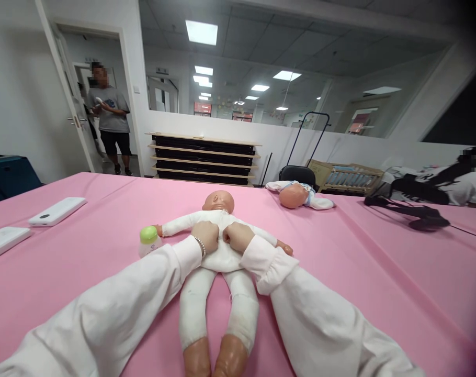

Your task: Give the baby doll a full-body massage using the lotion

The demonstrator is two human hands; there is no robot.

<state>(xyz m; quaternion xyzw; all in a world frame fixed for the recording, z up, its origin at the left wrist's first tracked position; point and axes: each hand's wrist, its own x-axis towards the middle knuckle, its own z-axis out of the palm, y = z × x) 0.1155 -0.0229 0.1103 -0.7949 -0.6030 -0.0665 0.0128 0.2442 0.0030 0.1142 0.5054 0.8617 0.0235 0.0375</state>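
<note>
A baby doll (222,262) with a white cloth body and tan plastic head, hands and feet lies on its back on the pink-covered table (320,272). Both my hands rest on its chest, knuckles facing each other with a small gap between. My left hand (207,235) is curled into a fist, a beaded bracelet at its wrist. Likewise balled up, my right hand (238,237) presses beside it; no object shows in either. A white bottle with a green cap (149,236) stands beside the doll's hand at the left, near my left sleeve.
Two white devices (57,211) lie at the table's left. Toward the back right is a second doll (295,196); farther right, black straps (412,209). Beyond stand stacked boards (204,157), a black chair (296,174) and a wooden crib (346,178). A person (111,115) stands in the doorway.
</note>
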